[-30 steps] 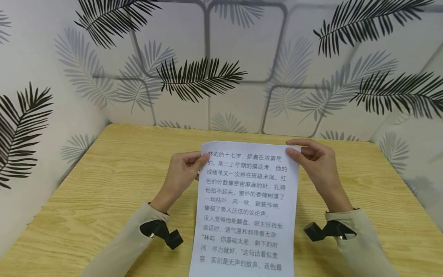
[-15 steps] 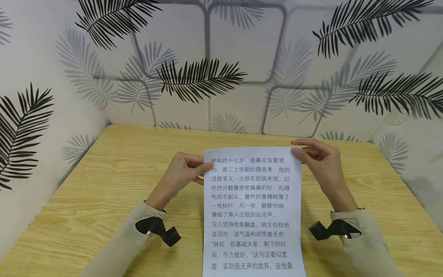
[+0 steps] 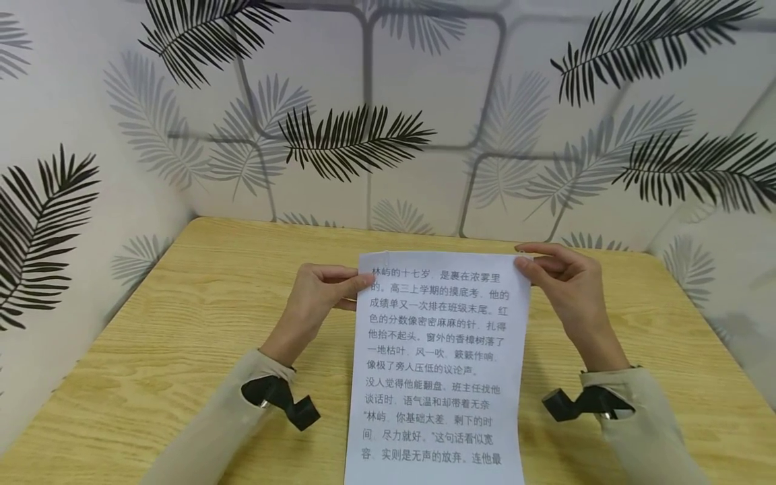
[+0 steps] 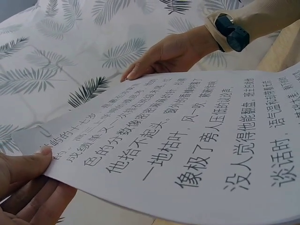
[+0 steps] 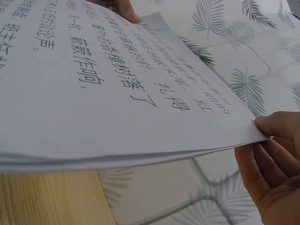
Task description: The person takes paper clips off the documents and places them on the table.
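A stack of white paper sheets [image 3: 436, 377] printed with large Chinese characters is held up over the table, its lower end running out of the head view. My left hand [image 3: 321, 300] pinches the left edge near the top, thumb on the printed face and fingers behind. At the top right corner, my right hand [image 3: 566, 289] pinches the sheets between thumb and fingers. A paper clip [image 4: 45, 130] sits on the top edge near the left corner in the left wrist view. The right wrist view shows layered page edges [image 5: 140, 159].
The wood-grain table [image 3: 182, 323] spreads beneath the sheets. Behind it stands a wall [image 3: 424, 182] covered in leaf-patterned paper. Each wrist carries a black camera mount, the left one [image 3: 281, 399] and the right one [image 3: 585, 403].
The sheets and my right hand have shifted slightly to the right. The stack dipped about half a second ago and has risen a little since. Both hands keep their grip.
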`<state>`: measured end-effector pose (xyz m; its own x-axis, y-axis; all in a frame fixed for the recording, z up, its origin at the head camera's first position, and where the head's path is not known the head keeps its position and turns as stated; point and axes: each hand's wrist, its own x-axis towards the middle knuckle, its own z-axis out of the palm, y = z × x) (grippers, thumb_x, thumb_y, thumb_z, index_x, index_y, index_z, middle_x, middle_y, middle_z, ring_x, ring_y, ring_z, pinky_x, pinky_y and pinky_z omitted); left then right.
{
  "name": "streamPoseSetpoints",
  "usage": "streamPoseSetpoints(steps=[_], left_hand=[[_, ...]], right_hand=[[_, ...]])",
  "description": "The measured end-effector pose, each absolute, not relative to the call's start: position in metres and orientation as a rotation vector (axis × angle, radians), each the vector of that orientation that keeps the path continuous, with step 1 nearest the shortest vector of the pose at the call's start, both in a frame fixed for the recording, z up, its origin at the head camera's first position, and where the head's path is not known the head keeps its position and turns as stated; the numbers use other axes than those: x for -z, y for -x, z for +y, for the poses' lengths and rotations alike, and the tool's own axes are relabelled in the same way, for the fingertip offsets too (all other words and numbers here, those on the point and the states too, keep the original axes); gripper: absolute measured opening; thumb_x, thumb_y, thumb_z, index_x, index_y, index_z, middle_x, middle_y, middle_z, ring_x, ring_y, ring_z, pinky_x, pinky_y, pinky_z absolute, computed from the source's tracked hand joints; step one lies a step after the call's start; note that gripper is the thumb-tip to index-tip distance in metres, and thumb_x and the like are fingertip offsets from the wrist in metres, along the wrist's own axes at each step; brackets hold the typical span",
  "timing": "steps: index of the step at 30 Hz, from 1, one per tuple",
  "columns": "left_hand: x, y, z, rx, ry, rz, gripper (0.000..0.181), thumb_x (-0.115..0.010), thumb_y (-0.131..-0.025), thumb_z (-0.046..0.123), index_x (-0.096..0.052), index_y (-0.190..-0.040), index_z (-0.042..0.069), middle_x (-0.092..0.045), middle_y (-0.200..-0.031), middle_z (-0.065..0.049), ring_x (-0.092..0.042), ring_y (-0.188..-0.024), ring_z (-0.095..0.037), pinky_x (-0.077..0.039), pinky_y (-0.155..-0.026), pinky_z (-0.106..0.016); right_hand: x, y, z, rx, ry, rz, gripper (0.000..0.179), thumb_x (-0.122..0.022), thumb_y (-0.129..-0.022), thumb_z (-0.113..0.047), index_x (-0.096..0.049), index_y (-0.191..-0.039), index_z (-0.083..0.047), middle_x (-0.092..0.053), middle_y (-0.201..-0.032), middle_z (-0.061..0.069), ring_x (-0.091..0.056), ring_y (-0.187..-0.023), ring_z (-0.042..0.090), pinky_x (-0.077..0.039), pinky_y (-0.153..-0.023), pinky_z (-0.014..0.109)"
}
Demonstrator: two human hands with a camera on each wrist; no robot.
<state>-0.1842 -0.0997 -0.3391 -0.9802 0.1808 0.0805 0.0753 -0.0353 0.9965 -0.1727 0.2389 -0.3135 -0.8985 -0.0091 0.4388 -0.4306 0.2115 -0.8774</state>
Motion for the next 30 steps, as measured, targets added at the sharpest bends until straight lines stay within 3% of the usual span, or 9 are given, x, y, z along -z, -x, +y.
streamPoseSetpoints(steps=[10, 17, 24, 30], left_hand=[[0.343, 0.189, -0.099, -2.239, -0.289, 2.096, 0.023, -0.073, -0.085, 0.002, -0.069, -0.103, -0.012, -0.073, -0.089, -0.014, -0.071, -0.072, -0.019, -0.06, -0.063, -0.031], [0.342, 0.192, -0.105, -2.207, -0.252, 2.113, 0.024, -0.073, -0.085, 0.003, -0.069, -0.105, -0.011, -0.073, -0.091, -0.016, -0.071, -0.072, -0.02, -0.06, -0.065, -0.032], [0.343, 0.193, -0.108, -2.206, -0.245, 2.115, 0.026, -0.073, -0.085, 0.004, -0.069, -0.106, -0.011, -0.073, -0.091, -0.015, -0.071, -0.072, -0.019, -0.06, -0.064, -0.031], [0.345, 0.194, -0.108, -2.216, -0.245, 2.106, 0.026, -0.073, -0.086, 0.004, -0.068, -0.106, -0.012, -0.073, -0.09, -0.013, -0.071, -0.071, -0.019, -0.06, -0.065, -0.031]], right_hand=[[0.315, 0.172, 0.246, -1.867, -0.465, -2.0, 0.02, -0.067, -0.089, 0.003, -0.068, -0.108, 0.006, -0.074, -0.081, 0.001, -0.069, -0.066, 0.012, -0.058, -0.065, 0.023], [0.322, 0.174, 0.273, -1.957, -0.419, -2.003, 0.025, -0.065, -0.091, -0.001, -0.064, -0.114, 0.009, -0.075, -0.086, 0.006, -0.072, -0.074, 0.015, -0.058, -0.065, 0.023], [0.337, 0.178, 0.297, -1.629, -0.318, -2.423, 0.017, -0.063, -0.095, -0.013, -0.068, -0.106, -0.001, -0.074, -0.087, -0.006, -0.071, -0.078, 0.008, -0.057, -0.065, 0.02], [0.352, 0.179, 0.308, -1.419, -0.192, -2.644, 0.03, -0.063, -0.096, -0.02, -0.066, -0.108, 0.008, -0.07, -0.086, -0.012, -0.066, -0.077, 0.004, -0.057, -0.067, 0.021]])
